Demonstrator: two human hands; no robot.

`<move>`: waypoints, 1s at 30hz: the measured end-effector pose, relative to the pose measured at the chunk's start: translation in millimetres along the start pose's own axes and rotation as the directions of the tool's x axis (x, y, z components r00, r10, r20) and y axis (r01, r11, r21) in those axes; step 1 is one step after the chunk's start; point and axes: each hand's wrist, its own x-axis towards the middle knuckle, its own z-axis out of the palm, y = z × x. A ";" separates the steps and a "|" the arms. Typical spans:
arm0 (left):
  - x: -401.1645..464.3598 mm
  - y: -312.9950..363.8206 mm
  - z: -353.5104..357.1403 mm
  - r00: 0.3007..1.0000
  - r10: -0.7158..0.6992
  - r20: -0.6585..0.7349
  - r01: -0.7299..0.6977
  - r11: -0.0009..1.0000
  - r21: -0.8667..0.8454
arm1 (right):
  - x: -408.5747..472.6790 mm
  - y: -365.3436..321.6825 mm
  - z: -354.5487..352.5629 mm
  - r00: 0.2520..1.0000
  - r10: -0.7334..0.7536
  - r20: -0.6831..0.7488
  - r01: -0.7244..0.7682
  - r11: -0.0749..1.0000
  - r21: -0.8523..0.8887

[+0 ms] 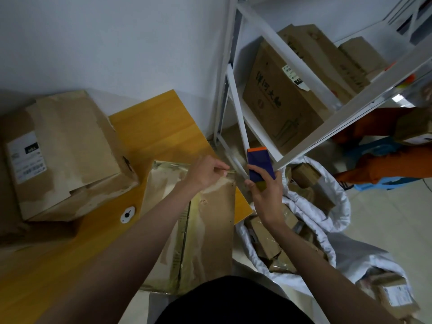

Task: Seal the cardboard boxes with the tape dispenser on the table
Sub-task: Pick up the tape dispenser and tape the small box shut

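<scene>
I note my left hand (205, 174) pinching at the far corner of the taped cardboard box (198, 220) lying lengthwise on the wooden table (149, 122). My right hand (264, 192) grips the blue tape dispenser (260, 165) just right of that corner, off the table edge. A larger box (67, 155) sits left; a white sack of parcels (322, 206) crowds the right.

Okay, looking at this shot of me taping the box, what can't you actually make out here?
All in the head view:
- Tape dispenser: the right hand covers its lower part; roll and blade are unseen.
- Tape strip: whether one runs from the left hand to the dispenser; too thin and blurred.
- Box seam: partly hidden by the left forearm.
- Label on the far box: print too small.
</scene>
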 end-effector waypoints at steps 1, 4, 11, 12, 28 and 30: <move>-1.5 0.4 1.5 1.000 0.003 0.023 -0.003 1.000 0.011 | 0.2 -1.0 0.4 1.000 0.000 0.002 0.000 1.000 0.003; -3.1 -2.6 12.2 1.000 -0.023 0.006 0.020 0.950 0.310 | 0.4 -4.7 2.3 1.000 -0.016 -0.001 0.016 1.000 -0.016; 5.4 5.9 28.1 0.964 -0.072 -0.257 0.165 0.918 0.361 | -0.8 -10.1 0.3 0.999 -0.010 0.033 0.011 1.000 -0.026; 8.8 3.9 26.4 0.961 -0.053 -0.271 0.153 0.920 0.361 | -0.8 -11.0 -1.0 0.999 -0.007 0.036 0.007 1.000 -0.024; 47.1 -25.3 -2.3 0.944 -0.078 -0.321 0.125 0.984 0.128 | -8.9 -23.5 15.5 0.994 -0.046 0.095 0.048 0.999 -0.013; 40.5 -28.1 -10.4 0.941 -0.033 -0.335 -0.014 0.991 -0.137 | -10.9 -25.5 23.3 0.992 -0.059 0.110 0.061 0.998 -0.015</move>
